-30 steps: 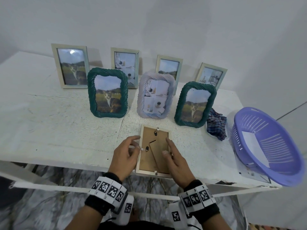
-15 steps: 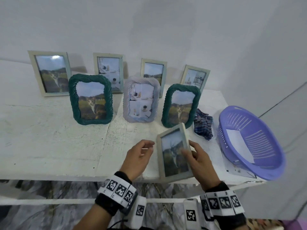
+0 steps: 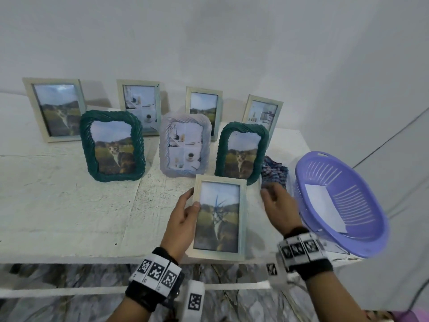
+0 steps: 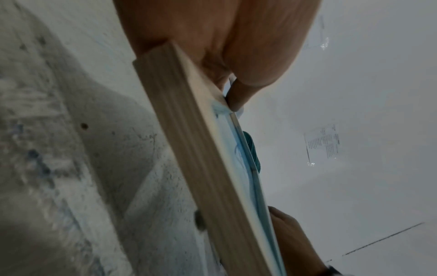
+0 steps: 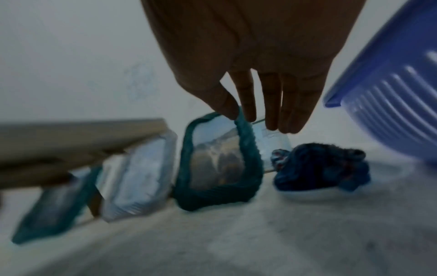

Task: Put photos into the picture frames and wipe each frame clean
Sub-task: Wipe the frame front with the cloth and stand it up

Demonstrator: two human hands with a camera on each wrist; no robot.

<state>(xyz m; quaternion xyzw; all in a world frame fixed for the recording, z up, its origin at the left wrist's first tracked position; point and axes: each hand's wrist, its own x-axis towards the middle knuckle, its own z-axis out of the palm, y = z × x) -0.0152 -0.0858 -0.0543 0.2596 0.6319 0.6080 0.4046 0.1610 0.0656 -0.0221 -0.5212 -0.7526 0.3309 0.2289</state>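
A pale wooden frame (image 3: 219,217) with a landscape photo faces me near the table's front edge. My left hand (image 3: 183,217) grips its left side, thumb on the glass; the left wrist view shows the frame's edge (image 4: 205,160) pinched under my fingers (image 4: 236,100). My right hand (image 3: 275,205) is off the frame, fingers straight and empty, just short of the blue checked cloth (image 3: 274,174). In the right wrist view the fingers (image 5: 272,104) hover above and in front of the cloth (image 5: 321,168).
Several filled frames stand behind: two green woven ones (image 3: 112,145) (image 3: 241,152), a lilac one (image 3: 185,145), pale wooden ones (image 3: 54,109) at the wall. A purple basket (image 3: 369,231) holding a white sheet overhangs the table's (image 3: 58,205) right end.
The frame went from face-down on the table to face-up in my left hand. My right hand let go of it and moved right toward the cloth.
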